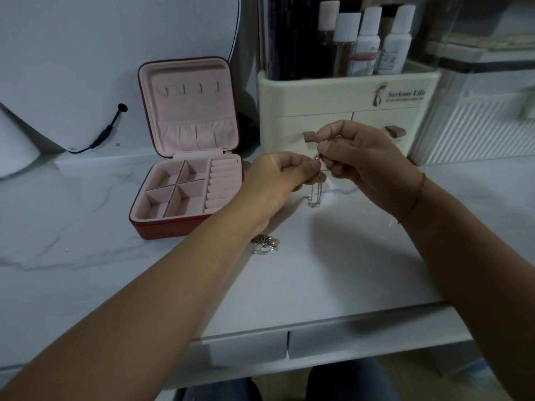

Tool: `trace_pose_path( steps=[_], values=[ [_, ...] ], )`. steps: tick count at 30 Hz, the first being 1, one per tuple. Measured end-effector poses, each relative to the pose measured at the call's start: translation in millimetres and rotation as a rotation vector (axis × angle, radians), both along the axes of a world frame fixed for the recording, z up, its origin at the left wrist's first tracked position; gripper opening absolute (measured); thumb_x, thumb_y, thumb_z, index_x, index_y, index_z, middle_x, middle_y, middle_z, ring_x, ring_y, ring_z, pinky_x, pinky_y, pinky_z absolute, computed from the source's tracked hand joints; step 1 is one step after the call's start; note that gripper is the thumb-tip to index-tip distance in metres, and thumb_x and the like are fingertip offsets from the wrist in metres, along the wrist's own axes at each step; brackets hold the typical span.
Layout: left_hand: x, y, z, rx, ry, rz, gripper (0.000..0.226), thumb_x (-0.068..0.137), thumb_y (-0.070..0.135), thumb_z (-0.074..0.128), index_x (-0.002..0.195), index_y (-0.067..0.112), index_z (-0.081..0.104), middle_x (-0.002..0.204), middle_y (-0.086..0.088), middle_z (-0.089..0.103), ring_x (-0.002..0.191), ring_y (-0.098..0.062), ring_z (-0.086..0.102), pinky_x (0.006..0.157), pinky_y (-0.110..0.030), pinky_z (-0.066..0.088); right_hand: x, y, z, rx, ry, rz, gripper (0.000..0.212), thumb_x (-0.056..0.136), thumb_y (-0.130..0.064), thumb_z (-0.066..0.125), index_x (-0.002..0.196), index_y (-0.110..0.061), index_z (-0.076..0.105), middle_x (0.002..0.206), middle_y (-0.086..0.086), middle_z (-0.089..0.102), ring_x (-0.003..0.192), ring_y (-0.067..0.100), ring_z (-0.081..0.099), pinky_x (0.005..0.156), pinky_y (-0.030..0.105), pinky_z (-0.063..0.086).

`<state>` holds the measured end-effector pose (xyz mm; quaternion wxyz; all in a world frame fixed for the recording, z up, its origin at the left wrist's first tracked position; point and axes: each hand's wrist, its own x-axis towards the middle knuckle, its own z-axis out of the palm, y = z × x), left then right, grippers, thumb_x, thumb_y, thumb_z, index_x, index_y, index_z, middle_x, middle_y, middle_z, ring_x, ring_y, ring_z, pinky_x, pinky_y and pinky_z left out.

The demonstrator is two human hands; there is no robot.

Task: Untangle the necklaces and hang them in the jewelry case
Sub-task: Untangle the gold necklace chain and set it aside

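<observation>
A red jewelry case (162, 227) with a pink lining stands open at the left of the white table. Its raised lid shows a row of small hooks (191, 88) with nothing on them. My left hand (278, 178) and my right hand (362, 160) meet above the table and both pinch a silver chain necklace (315, 195). The chain hangs down between them and its lower end touches the tabletop. A second tangled pile of silver chain (265, 244) lies on the table, partly hidden under my left forearm.
A cream cosmetics organizer (341, 111) with drawers and several bottles (367, 41) stands right behind my hands. A clear ribbed box (477, 125) sits to its right. A black cable (107, 131) runs along the wall at the left. The table's front edge (318, 325) has drawers below it.
</observation>
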<state>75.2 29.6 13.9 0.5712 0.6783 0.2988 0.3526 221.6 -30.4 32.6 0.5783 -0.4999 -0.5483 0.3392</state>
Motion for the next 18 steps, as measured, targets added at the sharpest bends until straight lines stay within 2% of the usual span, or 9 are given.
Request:
trace_pose_path(
  steps=[4,7,10,13,18],
  values=[
    [0.1,-0.6,0.1,0.033,0.042,-0.026,0.013,0.092,0.025,0.061,0.084,0.017,0.067,0.077,0.007,0.074,0.077,-0.002,0.066,0.078,-0.02,0.047,1.3,0.6,-1.6,-0.018,-0.005,0.004,0.012,0.078,-0.016,0.062,0.091,-0.014,0.062,0.065,0.005,0.05,0.058,0.01,0.043,0.055,0.019,0.039],
    [0.2,-1.0,0.8,0.045,0.047,-0.019,0.013,0.094,0.019,0.058,0.084,0.019,0.066,0.077,0.01,0.072,0.079,0.0,0.064,0.078,-0.019,0.045,2.8,1.2,-3.2,-0.066,-0.026,-0.009,0.008,0.087,-0.006,0.063,0.093,-0.012,0.063,0.067,0.004,0.054,0.057,0.009,0.045,0.055,0.018,0.038],
    [-0.5,0.2,1.1,0.029,0.035,0.028,0.011,0.093,0.017,0.06,0.085,0.021,0.068,0.085,0.001,0.068,0.082,-0.007,0.058,0.082,-0.025,0.044,4.0,1.2,-4.8,-0.124,-0.06,-0.009,0.01,0.089,-0.004,0.061,0.098,-0.008,0.064,0.071,0.009,0.053,0.058,0.01,0.043,0.055,0.019,0.038],
    [-2.4,0.3,1.5,0.027,0.041,0.044,0.009,0.091,0.02,0.063,0.086,0.021,0.07,0.083,0.007,0.069,0.076,0.004,0.06,0.087,-0.024,0.047,4.9,1.2,-5.9,-0.158,-0.073,0.017,0.017,0.085,-0.007,0.066,0.102,-0.006,0.065,0.075,0.013,0.049,0.059,0.01,0.043,0.056,0.018,0.039],
    [-2.4,-0.7,2.2,-0.009,0.035,0.058,0.015,0.092,0.025,0.062,0.079,0.024,0.068,0.084,0.002,0.065,0.089,-0.012,0.057,0.094,-0.036,0.048,6.5,1.0,-6.2,-0.199,-0.127,-0.005,0.015,0.084,-0.011,0.068,0.098,-0.005,0.069,0.065,0.005,0.05,0.059,0.012,0.04,0.058,0.022,0.036]
  ],
)
